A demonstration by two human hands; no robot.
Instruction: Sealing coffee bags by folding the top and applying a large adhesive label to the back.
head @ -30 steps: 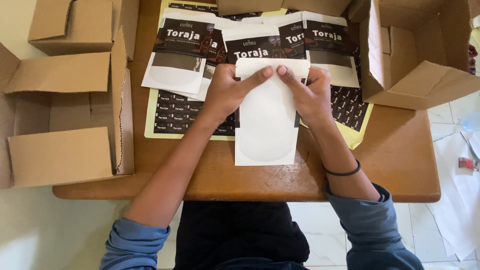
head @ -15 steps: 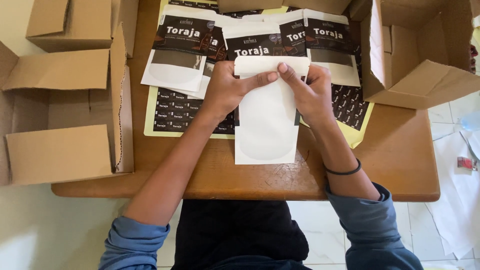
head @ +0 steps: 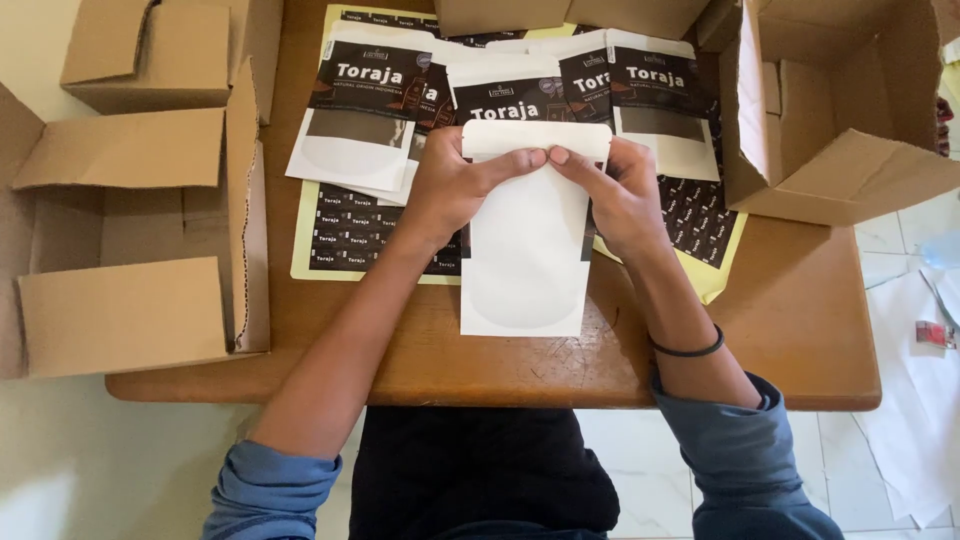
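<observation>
Bright, even daylight, soft and diffuse, with no hard-edged shadows anywhere. Faint, blurred shading under the forearms and beneath the white pouch (head: 525, 250) on the wooden bench (head: 790, 330). Mild sheen on the bench surface near its front edge, without blown-out glare. Slightly overexposed on the pale floor tiles (head: 90, 460) at lower left and on the white paper (head: 915, 420) at the right edge, where detail washes out. Deeper shade inside the open cardboard box (head: 840, 100) at upper right. Sharp focus across the centre; slight softness toward the corners. Some wide-angle stretching at the frame edges, noticeable in the box flaps at left (head: 120, 310). No motion blur on either hand.
</observation>
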